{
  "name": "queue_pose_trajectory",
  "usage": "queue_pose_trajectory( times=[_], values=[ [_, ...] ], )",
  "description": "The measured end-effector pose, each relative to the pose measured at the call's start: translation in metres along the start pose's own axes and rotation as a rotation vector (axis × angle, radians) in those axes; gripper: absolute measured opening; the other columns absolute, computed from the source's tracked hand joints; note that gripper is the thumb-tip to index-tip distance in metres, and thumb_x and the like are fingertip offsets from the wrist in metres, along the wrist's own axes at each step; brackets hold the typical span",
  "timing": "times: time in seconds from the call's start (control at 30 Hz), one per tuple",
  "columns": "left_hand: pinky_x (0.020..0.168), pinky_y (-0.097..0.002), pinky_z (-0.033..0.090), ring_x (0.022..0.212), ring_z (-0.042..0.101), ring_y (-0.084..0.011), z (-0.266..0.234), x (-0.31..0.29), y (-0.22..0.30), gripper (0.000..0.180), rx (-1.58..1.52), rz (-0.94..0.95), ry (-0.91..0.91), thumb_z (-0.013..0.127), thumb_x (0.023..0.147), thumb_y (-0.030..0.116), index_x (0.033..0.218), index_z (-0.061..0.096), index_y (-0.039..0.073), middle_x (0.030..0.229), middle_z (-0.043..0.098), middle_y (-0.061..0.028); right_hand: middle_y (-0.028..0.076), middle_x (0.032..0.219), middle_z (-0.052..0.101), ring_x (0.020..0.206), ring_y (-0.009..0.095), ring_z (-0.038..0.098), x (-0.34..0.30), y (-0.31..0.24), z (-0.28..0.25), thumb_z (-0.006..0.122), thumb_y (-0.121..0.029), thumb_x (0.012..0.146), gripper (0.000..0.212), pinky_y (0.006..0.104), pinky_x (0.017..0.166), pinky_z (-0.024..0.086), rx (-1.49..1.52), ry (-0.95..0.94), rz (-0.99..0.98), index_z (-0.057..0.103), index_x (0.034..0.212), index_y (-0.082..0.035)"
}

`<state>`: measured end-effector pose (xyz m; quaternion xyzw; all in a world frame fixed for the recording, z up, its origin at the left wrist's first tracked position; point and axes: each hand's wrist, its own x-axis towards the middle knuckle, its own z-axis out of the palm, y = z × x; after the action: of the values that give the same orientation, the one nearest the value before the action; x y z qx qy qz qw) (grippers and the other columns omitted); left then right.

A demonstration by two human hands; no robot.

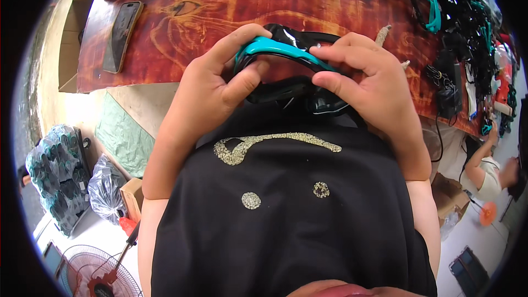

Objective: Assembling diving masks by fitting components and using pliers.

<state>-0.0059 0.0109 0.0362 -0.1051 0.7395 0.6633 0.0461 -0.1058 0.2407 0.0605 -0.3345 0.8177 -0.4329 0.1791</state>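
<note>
Close to the table's near edge, I hold a curved teal-and-black frame (280,49), shaped like part of a pair of goggles, between both hands. My left hand (228,69) pinches its left end, index finger over the top and thumb underneath. At the right end, my right hand (366,69) grips with thumb and fingertips. Behind the frame shows a glossy black part (289,36). More black pieces (283,89) hang or lie just below it, above my lap; whether they are joined to the frame I cannot tell.
On the reddish wooden table (181,38) a phone (122,36) lies at left. Teal frames (432,5) and black parts crowd the right side, near a black cable (440,80). Bagged teal goods (58,176) and a fan (99,275) stand at lower left. Another person (487,170) is at right.
</note>
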Motion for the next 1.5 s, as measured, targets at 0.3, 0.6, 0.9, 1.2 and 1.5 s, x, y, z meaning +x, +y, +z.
queue_pose_trajectory(
  times=[0.3,0.6,0.9,1.2,1.5],
  values=[
    [0.075,-0.0210,0.048,0.084,0.054,-0.0034,0.002,0.000,-0.001,0.037,-0.037,0.026,0.024,0.068,0.097,0.017,0.131,0.058,0.007,0.098,0.064,0.0027,0.010,0.087,0.064,0.080,0.030,0.063,0.022,-0.006,0.014,0.077,-0.021,0.084,0.026,0.0385,0.071,0.050,-0.150,0.143,-0.325,0.072,0.102,-0.003],
    [0.082,-0.0241,0.050,0.090,0.060,-0.0076,0.006,0.012,-0.016,0.038,-0.001,0.183,0.103,0.058,0.104,0.030,0.131,0.059,0.004,0.099,0.067,-0.0014,0.011,0.086,0.064,0.078,0.024,0.064,0.032,-0.003,0.034,0.069,-0.009,0.091,0.016,0.0338,0.069,0.050,-0.175,0.167,-0.359,0.071,0.103,0.002],
    [0.089,-0.0218,0.045,0.100,0.058,-0.0071,-0.067,0.037,-0.029,0.040,-0.052,0.220,-0.003,0.049,0.108,0.033,0.129,0.062,0.001,0.113,0.062,0.0004,0.012,0.145,0.051,0.141,0.035,0.040,-0.005,0.060,-0.105,0.083,-0.020,0.069,0.051,0.0425,0.111,0.040,-0.869,-0.130,-0.165,0.065,0.115,-0.008],
    [0.095,-0.0282,0.043,0.098,0.055,-0.0125,-0.063,0.036,0.010,0.032,0.419,0.229,-0.059,0.051,0.106,0.028,0.125,0.065,0.005,0.108,0.061,-0.0033,0.012,0.115,0.059,0.109,0.031,0.058,-0.019,0.085,-0.131,0.075,-0.008,0.066,0.029,0.0435,0.091,0.049,-0.812,-0.525,-0.153,0.070,0.095,-0.006],
    [0.100,-0.0387,0.044,0.117,0.053,-0.0283,-0.023,0.037,0.021,0.030,0.509,0.503,0.068,0.065,0.098,0.030,0.116,0.070,0.006,0.121,0.057,-0.0172,0.004,0.104,0.058,0.085,0.013,0.053,-0.016,-0.009,-0.071,0.056,-0.009,0.073,0.047,0.0263,0.078,0.043,0.242,-0.368,0.433,0.063,0.116,0.007]
  ],
)
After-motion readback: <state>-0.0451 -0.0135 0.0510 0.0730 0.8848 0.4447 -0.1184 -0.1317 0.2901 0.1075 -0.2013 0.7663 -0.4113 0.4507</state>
